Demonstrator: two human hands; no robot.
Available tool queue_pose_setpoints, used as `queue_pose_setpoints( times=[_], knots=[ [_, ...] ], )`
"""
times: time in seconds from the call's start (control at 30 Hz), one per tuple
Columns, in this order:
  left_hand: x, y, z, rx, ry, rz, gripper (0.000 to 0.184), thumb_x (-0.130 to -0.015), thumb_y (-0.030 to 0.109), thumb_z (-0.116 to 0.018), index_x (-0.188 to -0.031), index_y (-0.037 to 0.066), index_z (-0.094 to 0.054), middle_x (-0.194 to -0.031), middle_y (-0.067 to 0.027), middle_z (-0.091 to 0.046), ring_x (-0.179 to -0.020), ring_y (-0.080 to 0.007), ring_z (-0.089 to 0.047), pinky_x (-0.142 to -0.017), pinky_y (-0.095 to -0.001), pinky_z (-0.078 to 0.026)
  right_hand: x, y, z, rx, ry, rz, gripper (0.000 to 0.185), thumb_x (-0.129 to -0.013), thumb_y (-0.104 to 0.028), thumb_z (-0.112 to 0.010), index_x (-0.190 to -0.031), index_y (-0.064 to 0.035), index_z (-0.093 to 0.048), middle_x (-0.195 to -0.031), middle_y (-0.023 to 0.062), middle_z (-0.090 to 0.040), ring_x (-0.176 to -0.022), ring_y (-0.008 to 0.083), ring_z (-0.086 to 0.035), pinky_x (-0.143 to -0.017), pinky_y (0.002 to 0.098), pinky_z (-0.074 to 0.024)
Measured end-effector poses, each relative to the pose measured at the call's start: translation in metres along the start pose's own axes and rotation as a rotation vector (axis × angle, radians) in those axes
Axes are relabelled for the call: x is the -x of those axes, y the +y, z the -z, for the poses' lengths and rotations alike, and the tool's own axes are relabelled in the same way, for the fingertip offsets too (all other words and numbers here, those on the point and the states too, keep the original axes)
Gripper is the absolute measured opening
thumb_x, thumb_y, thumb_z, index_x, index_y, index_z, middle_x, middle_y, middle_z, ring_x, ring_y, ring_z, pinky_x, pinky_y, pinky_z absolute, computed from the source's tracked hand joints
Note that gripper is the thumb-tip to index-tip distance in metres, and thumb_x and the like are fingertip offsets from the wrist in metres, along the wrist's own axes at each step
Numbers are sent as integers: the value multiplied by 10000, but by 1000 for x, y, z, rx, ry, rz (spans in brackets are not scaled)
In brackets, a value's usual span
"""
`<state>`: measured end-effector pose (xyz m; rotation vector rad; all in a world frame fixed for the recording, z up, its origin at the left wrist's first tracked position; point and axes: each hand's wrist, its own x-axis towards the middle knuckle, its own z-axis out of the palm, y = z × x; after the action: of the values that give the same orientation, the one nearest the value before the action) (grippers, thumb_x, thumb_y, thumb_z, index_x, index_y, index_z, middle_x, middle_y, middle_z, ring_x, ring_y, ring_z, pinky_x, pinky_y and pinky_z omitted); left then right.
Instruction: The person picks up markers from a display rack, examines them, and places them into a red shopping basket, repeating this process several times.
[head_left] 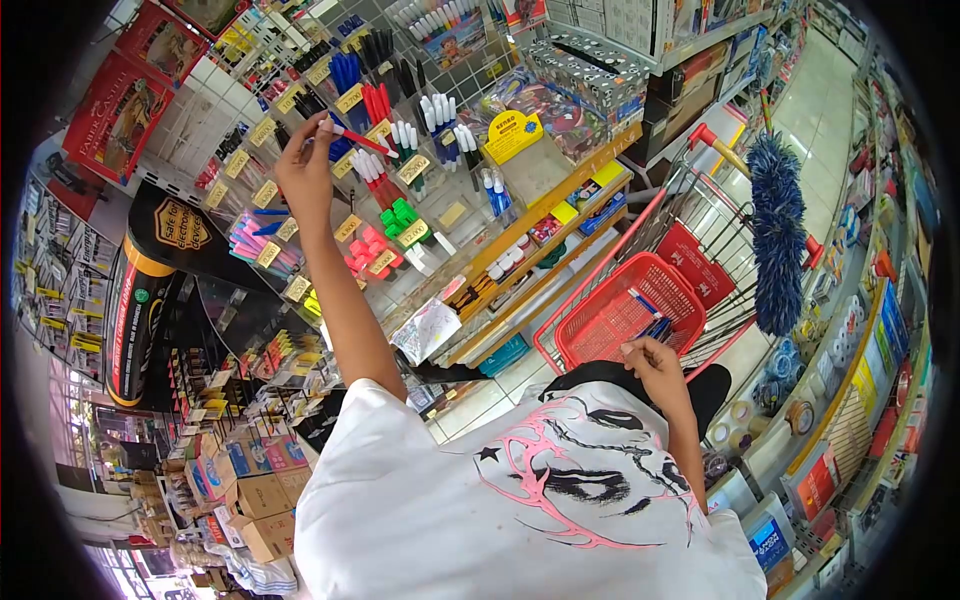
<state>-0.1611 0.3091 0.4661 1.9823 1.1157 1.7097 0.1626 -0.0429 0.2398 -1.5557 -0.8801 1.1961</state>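
My left hand (305, 165) is raised at the pen display, pinching a red pen (365, 140) with a whitish end. Around it are clear compartments of red pens (377, 102), blue pens (345, 70) and white-capped markers (438, 110). Below stand green highlighters (400, 216) and pink highlighters (372, 250). My right hand (658, 372) is curled, fingertips together, over the near edge of a red shopping basket (590, 310). Several blue and dark pens (655, 326) show just beyond its fingertips; whether the fingers hold any of them is unclear.
The basket sits in a shopping cart (720, 205). A blue fluffy duster (776, 230) stands at the cart's right side. Stocked shelves (850, 400) curve along the right. Lower shelves (545, 255) hold small goods under the display. Cardboard boxes (265, 505) are stacked at lower left.
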Motion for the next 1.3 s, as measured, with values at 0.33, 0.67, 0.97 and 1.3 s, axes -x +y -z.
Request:
queue_pose_setpoints(
  times=[0.33, 0.67, 0.97, 1.3],
  knots=[
    [-4, -20, -13, -31, -80, 20, 258, -916, 183, -666, -1083, -12, -686, -905, -72, -691, -837, -118, -647, -788, -255, -502, 7, 7, 3, -36, -2, -10, 225, -930, -218, -624, -963, 2, -659, -715, -4, -590, -659, 55, -514, -608, 217, -407],
    [0, -26, -10, -185, -78, -23, 252, -899, 201, -678, -1068, 15, -702, -864, -63, -700, -807, -103, -632, -759, -259, -488, 5, 7, 4, -31, -27, -26, 241, -930, -236, -625, -979, -2, -656, -734, -2, -599, -672, 56, -524, -620, 217, -412],
    [5, -24, -12, -196, -99, 13, 281, -893, 210, -682, -1084, 4, -693, -862, -72, -703, -801, -103, -629, -762, -258, -483, 7, 3, 5, -17, -35, -10, 264, -933, -261, -625, -985, -5, -658, -739, 0, -607, -673, 55, -534, -616, 218, -419],
    [5, -26, -10, -146, -78, 13, 256, -903, 182, -671, -1067, -14, -682, -834, -60, -694, -792, -93, -627, -752, -258, -482, 11, 4, 4, 7, -51, -33, 258, -934, -261, -627, -976, -8, -656, -736, -4, -597, -672, 50, -521, -616, 213, -406]
  ],
)
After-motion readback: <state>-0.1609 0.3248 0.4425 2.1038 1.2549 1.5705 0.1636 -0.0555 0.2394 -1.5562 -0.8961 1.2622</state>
